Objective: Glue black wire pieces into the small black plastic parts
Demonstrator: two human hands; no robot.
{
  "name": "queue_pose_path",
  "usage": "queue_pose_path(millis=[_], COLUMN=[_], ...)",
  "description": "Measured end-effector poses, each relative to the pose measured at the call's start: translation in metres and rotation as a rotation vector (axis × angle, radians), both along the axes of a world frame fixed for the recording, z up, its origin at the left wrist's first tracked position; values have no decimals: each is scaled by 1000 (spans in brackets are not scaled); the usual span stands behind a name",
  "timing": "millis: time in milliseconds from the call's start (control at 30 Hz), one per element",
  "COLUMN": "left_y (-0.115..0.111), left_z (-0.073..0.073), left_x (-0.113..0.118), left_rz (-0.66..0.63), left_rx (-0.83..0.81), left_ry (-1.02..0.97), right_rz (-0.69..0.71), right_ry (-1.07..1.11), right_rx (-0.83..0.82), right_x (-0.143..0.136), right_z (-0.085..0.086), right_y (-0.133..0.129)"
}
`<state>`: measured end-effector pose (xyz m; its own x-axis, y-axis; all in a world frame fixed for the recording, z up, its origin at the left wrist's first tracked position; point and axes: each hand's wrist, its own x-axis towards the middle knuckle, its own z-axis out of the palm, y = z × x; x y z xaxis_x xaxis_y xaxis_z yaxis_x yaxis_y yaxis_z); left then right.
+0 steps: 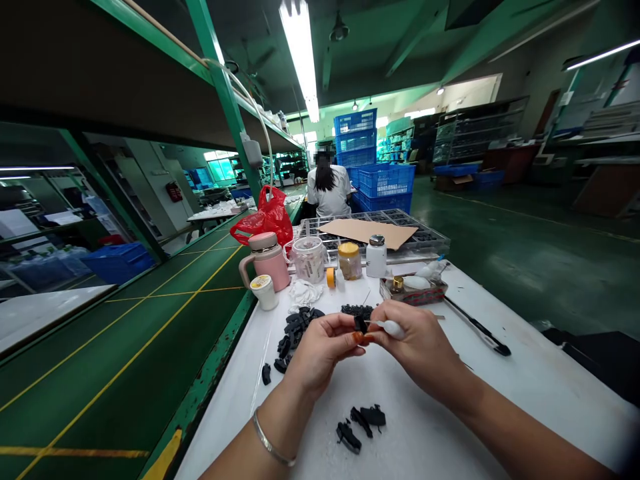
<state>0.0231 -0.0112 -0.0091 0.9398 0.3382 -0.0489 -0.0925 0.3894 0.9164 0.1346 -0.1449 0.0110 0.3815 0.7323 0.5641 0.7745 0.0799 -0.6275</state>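
Observation:
My left hand (325,347) pinches a small black part (361,325) above the white table (415,437). Between the fingers of my right hand (417,340) is a small white dropper bottle (393,329), its thin tip pointing left at the black part. Orange covers show on fingertips where the hands meet. Behind my left hand lies a pile of curved black pieces (295,330). A heap of tiny black parts (357,311) sits just beyond the held piece. Nearer to me, several black pieces (361,421) lie loose on the table.
Along the back stand a pink jug (270,261), a white cup (264,292), a clear tub (309,259), a yellow-lidded jar (349,261) and a white bottle (376,256). Black tweezers (477,325) lie right. A green conveyor (145,320) runs left. A person (329,187) sits ahead.

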Motion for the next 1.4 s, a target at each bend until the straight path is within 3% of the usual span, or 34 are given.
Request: queue_pose_path(millis=[133, 300, 500, 700, 833, 1400], left_y=[1, 5, 9, 10, 8, 4], left_z=[2, 3, 0, -1, 0, 4], left_x=[0, 0, 2, 4, 3, 3], left_rz=[22, 35, 70, 65, 63, 29], left_rx=[42, 187, 281, 299, 296, 334], left_ry=[5, 22, 57, 74, 76, 100], right_rz=[-31, -46, -118, -282, -283, -271], right_ry=[2, 190, 38, 91, 82, -97], right_rx=[-6, -71, -88, 93, 239, 260], right_x=[3, 10, 16, 14, 10, 5], right_z=[2, 8, 17, 24, 24, 18], right_y=[-1, -8, -14, -21, -24, -23])
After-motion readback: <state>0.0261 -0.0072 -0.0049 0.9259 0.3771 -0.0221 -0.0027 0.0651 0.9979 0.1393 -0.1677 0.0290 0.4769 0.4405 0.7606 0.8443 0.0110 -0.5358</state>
